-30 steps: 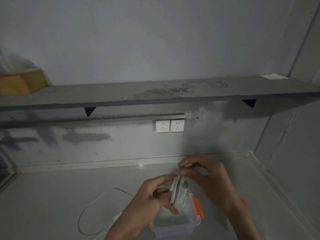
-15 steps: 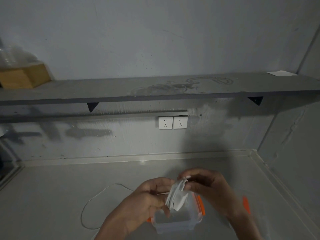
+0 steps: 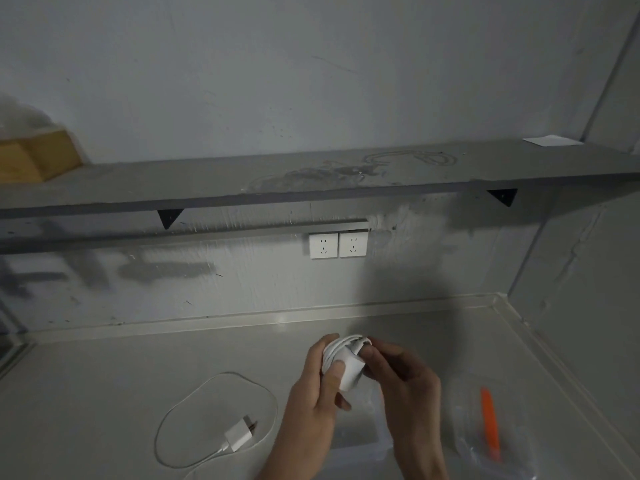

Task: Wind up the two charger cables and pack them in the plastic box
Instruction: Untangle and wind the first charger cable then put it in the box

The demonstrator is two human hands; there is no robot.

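The wound charger (image 3: 346,367), a white adapter with its cable coiled round it, is held in the air between both hands, over the far edge of the plastic box (image 3: 356,452). The left hand (image 3: 315,403) grips it, thumb pressed on the adapter's face and fingers curled behind the coil. The right hand (image 3: 408,386) pinches the coil's upper right edge, probably tucking in the cable end. The adapter's long axis runs roughly near to far, slightly tilted.

The box lies straight below and a little nearer, so packing looks like a short drop. Its visible floor seems bare, with the rest hidden by the wrists. Its clear lid (image 3: 485,452) with an orange clip (image 3: 489,420) lies to the right. The second charger (image 3: 239,437) lies unwound on the counter (image 3: 104,393) to the left, cable (image 3: 194,393) looped loosely.
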